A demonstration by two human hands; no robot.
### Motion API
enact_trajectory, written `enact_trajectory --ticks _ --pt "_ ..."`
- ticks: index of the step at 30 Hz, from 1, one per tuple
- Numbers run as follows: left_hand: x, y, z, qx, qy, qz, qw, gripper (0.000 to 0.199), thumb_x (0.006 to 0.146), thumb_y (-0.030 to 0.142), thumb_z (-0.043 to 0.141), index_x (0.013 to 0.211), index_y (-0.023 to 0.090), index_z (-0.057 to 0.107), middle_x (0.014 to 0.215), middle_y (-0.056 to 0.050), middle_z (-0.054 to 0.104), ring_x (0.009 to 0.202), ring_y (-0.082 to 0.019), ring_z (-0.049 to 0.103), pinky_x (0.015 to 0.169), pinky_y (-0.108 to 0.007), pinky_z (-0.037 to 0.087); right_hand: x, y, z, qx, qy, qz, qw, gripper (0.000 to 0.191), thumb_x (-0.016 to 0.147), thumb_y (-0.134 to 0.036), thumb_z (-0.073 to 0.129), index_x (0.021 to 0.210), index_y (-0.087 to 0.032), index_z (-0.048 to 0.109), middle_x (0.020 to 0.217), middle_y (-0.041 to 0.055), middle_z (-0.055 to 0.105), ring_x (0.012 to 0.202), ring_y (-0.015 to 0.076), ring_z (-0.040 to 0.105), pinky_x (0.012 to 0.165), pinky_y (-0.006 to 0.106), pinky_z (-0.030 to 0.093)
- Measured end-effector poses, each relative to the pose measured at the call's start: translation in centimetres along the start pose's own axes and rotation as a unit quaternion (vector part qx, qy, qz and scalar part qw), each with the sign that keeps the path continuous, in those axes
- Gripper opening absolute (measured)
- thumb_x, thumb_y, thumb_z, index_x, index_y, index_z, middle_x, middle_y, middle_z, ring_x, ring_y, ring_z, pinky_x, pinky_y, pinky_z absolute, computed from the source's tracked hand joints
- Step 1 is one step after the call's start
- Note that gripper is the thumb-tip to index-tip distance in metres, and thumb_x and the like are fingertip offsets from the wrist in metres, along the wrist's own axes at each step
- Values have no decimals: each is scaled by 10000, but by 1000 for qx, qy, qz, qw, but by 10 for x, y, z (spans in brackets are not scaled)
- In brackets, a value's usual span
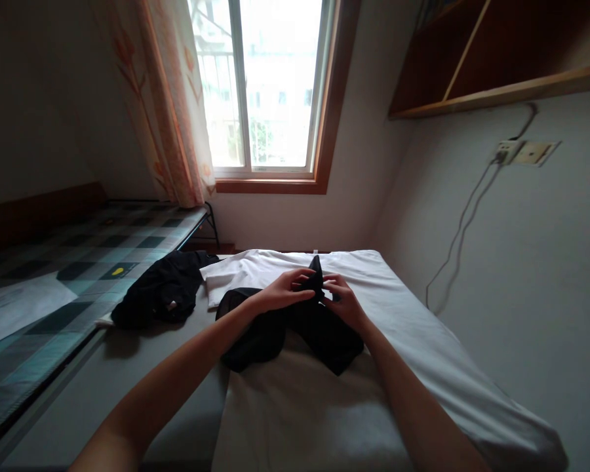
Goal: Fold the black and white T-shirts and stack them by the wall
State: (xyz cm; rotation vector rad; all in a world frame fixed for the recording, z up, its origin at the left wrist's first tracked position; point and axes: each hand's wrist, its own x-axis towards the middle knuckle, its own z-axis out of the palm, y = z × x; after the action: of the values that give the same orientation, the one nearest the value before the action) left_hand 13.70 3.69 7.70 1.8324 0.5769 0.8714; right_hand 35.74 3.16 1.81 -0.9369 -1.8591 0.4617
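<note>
A black garment [332, 335] lies spread on the bed, and its middle is lifted into a small peak between my hands. Its two lower parts splay left and right like legs or sleeves; I cannot tell which. My left hand [289, 289] is closed on the raised fold from the left, thumb toward me. From the right, my right hand [343, 298] pinches the same fold with bent fingers. The white sheet [398, 314] lies under the garment, and a white folded cloth [248, 267] is just behind it.
A heap of black clothing [164, 288] lies to the left. Beyond it is a checked mattress [128, 242] with a sheet of paper [19, 305] on it. A wall with a plugged-in cord [455, 246] runs along the right, below a wooden shelf [501, 85]. Ahead is a window [280, 85].
</note>
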Motion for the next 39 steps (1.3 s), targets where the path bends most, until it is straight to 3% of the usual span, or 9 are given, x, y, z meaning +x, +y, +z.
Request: enact_trajectory --ticks 6,10,13,20,23,26,29,34,39 --pt "-19 -10 -17 216 2 38 976 858 669 285 793 1433 258 402 1323 -99 577 1168 -261 566 981 -400 462 4 8 -10 126 172 158 964 206 770 -389 597 802 -191 643 703 9 626 667 169 585 604 290 488" --pt "-37 -13 -35 401 32 -10 915 670 700 243 735 1336 277 526 1240 -73 631 1088 -272 613 944 -394 478 5 19 -29 188 355 212 891 246 789 -411 514 798 -187 615 723 10 631 723 158 593 640 269 494" --pt "-45 -11 -47 469 65 -50 879 423 775 216 648 1196 257 630 1155 -61 667 984 -246 652 882 -365 499 7 25 -44 220 406 231 857 264 791 -419 484 827 -189 609 771 12 646 779 161 618 663 266 505" --pt "-51 -13 -78 400 101 -60 909 221 758 179 620 959 211 706 977 -45 716 861 -205 672 813 -322 514 11 27 -57 326 509 346 718 122 791 -304 563 738 -195 549 610 -60 550 551 97 544 496 191 465" --pt "-54 -13 -89 300 144 -109 937 114 732 260 670 811 192 715 828 -39 720 789 -203 672 764 -311 521 11 27 -61 339 537 345 691 129 814 -307 586 800 -179 592 703 -35 619 617 98 590 542 192 499" --pt "-57 -11 -99 97 151 -192 965 282 674 396 742 831 163 711 781 -56 721 722 -207 672 679 -311 536 11 28 -62 395 482 324 712 169 791 -348 627 833 -186 607 768 -25 650 678 102 619 580 195 516" --pt "-59 -15 -107 -20 152 -250 956 461 615 478 776 919 138 705 806 -82 728 684 -214 670 638 -333 543 8 32 -55 391 385 296 782 298 718 -365 695 966 -216 623 910 -10 672 781 123 644 647 215 539" --pt "-60 -32 -116 185 267 -163 932 412 580 395 757 908 156 690 937 -84 717 891 -252 662 810 -400 539 -1 53 -36 123 296 332 887 833 552 -384 811 1309 -219 506 1130 94 636 928 243 649 713 350 567" --pt "-60 -42 -111 329 192 -103 919 318 697 363 660 963 192 688 1059 -82 698 1038 -263 627 941 -416 484 -6 75 -32 16 231 303 925 753 520 -428 797 1191 -142 608 1033 137 679 910 275 657 795 438 543"
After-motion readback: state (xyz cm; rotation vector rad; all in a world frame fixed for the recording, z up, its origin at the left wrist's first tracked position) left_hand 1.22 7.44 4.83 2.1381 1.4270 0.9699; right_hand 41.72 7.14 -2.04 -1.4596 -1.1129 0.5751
